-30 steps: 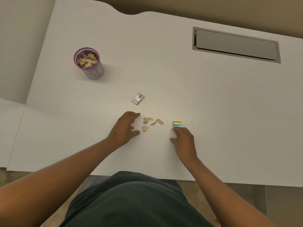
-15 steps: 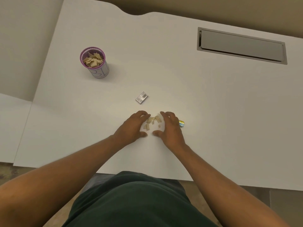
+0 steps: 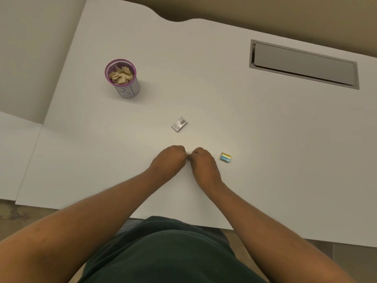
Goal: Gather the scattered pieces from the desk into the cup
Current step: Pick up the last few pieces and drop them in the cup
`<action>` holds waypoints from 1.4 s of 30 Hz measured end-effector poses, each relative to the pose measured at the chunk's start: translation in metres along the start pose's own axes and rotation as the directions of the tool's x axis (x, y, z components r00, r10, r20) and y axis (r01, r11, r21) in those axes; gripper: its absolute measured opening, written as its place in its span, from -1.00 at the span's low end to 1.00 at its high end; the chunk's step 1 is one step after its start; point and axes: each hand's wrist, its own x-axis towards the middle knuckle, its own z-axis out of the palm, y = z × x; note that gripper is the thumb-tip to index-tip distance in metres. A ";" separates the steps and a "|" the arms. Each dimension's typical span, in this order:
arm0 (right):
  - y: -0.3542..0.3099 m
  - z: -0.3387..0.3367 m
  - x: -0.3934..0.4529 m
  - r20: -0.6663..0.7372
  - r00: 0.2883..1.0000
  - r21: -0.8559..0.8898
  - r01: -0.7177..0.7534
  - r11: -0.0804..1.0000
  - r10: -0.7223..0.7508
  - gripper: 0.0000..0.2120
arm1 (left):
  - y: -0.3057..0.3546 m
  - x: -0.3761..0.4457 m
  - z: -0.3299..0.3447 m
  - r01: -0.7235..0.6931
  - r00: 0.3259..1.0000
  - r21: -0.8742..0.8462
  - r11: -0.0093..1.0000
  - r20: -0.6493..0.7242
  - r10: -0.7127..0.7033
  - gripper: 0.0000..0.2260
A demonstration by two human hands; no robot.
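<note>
Tan, ragged scraps (image 3: 120,76) fill the purple-rimmed cup (image 3: 124,80) far left on the white desk (image 3: 224,111). Left hand (image 3: 169,160) and right hand (image 3: 202,163) meet, fingers curled together; anything they hold is hidden. A grey box (image 3: 179,124) lies beyond them.

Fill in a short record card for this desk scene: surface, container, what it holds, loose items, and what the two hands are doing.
surface: white desk
container: purple-rimmed cup, upright, far left of the hands
contents: tan pieces, heaped near the rim
loose items: grey barcoded box beyond the hands; yellow and blue block beside the right hand
left hand: curled closed on the desk
right hand: curled closed, fingertips meeting the left's
pieces on desk: none visible; any would be hidden under the hands
</note>
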 end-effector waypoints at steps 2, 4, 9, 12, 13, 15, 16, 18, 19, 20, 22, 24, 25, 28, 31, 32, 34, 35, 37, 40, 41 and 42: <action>-0.002 -0.004 0.003 0.012 1.000 0.024 -0.021 0.999 0.021 -0.72 | -0.002 0.001 0.001 0.001 1.000 -0.001 1.000 0.011 -0.001 -0.74; -0.003 -0.006 0.007 -0.005 0.996 0.097 -0.083 0.992 0.084 -0.73 | -0.005 0.002 0.000 0.005 1.000 -0.033 0.999 0.023 -0.004 -0.75; -0.001 -0.011 0.013 0.013 0.937 0.504 -0.308 0.807 0.350 -0.86 | -0.017 -0.005 -0.013 0.113 0.991 -0.277 0.954 -0.040 -0.129 -0.76; 0.003 -0.016 0.019 0.143 0.849 0.773 -0.416 0.479 0.508 -0.89 | -0.035 -0.017 -0.032 0.163 0.946 -0.542 0.824 -0.152 -0.286 -0.88; 0.005 -0.020 0.020 0.194 0.827 0.851 -0.410 0.329 0.528 -0.89 | -0.042 -0.021 -0.041 0.168 0.925 -0.586 0.793 -0.184 -0.332 -0.89; 0.010 -0.028 0.020 0.265 0.804 0.927 -0.364 0.090 0.532 -0.88 | -0.058 -0.026 -0.063 0.162 0.880 -0.633 0.757 -0.254 -0.401 -0.90; 0.013 -0.032 0.018 0.288 0.800 0.938 -0.347 0.014 0.527 -0.88 | -0.068 -0.026 -0.076 0.157 0.855 -0.640 0.752 -0.293 -0.428 -0.90; 0.019 -0.037 0.015 0.319 0.795 0.940 -0.335 -0.065 0.516 -0.89 | -0.090 -0.023 -0.104 0.154 0.796 -0.629 0.762 -0.377 -0.473 -0.88; 0.022 -0.039 0.013 0.322 0.795 0.939 -0.336 -0.070 0.514 -0.88 | -0.101 -0.020 -0.118 0.156 0.762 -0.619 0.769 -0.420 -0.492 -0.86; 0.023 -0.039 0.012 0.317 0.798 0.939 -0.340 -0.053 0.513 -0.88 | -0.113 -0.016 -0.132 0.164 0.728 -0.605 0.779 -0.459 -0.510 -0.82; 0.022 -0.038 0.009 0.293 0.809 0.930 -0.365 0.043 0.509 -0.89 | -0.137 -0.007 -0.158 0.213 0.674 -0.538 0.816 -0.523 -0.521 -0.75; 0.018 -0.034 0.009 0.259 0.829 0.908 -0.383 0.167 0.496 -0.89 | -0.156 0.002 -0.178 0.267 0.670 -0.457 0.848 -0.544 -0.504 -0.75; 0.015 -0.031 0.009 0.245 0.840 0.898 -0.385 0.213 0.484 -0.89 | -0.163 0.006 -0.186 0.288 0.682 -0.424 0.859 -0.539 -0.495 -0.77; 0.007 -0.023 0.013 0.226 0.857 0.881 -0.383 0.279 0.463 -0.89 | -0.175 0.023 -0.201 0.373 0.748 -0.294 0.880 -0.467 -0.473 -0.81; 0.001 -0.017 0.016 0.212 0.867 0.861 -0.384 0.334 0.451 -0.88 | -0.179 0.038 -0.203 0.416 0.818 -0.069 0.907 -0.408 -0.406 -0.84; 0.001 -0.015 0.016 0.207 0.871 0.852 -0.384 0.356 0.446 -0.88 | -0.179 0.042 -0.202 0.416 0.839 0.020 0.909 -0.394 -0.375 -0.83; 0.000 -0.014 0.018 0.200 0.878 0.839 -0.383 0.387 0.436 -0.88 | -0.174 0.048 -0.200 0.392 0.884 0.177 0.903 -0.345 -0.316 -0.84; 0.000 -0.014 0.018 0.194 0.879 0.833 -0.382 0.400 0.435 -0.88 | -0.171 0.048 -0.200 0.373 0.903 0.236 0.897 -0.313 -0.294 -0.84; 0.000 -0.016 0.020 0.168 0.885 0.815 -0.373 0.443 0.435 -0.89 | -0.166 0.048 -0.201 0.342 0.927 0.294 0.892 -0.263 -0.269 -0.81; 0.001 -0.022 0.022 0.108 0.907 0.766 -0.337 0.547 0.407 -0.90 | -0.166 0.045 -0.204 0.325 0.931 0.329 0.887 -0.274 -0.240 -0.80; 0.001 -0.023 0.023 0.088 0.919 0.746 -0.317 0.586 0.385 -0.89 | -0.167 0.044 -0.204 0.331 0.924 0.314 0.890 -0.301 -0.237 -0.82; 0.001 -0.024 0.024 0.069 0.932 0.723 -0.292 0.626 0.355 -0.89 | -0.168 0.042 -0.204 0.339 0.912 0.273 0.900 -0.330 -0.244 -0.84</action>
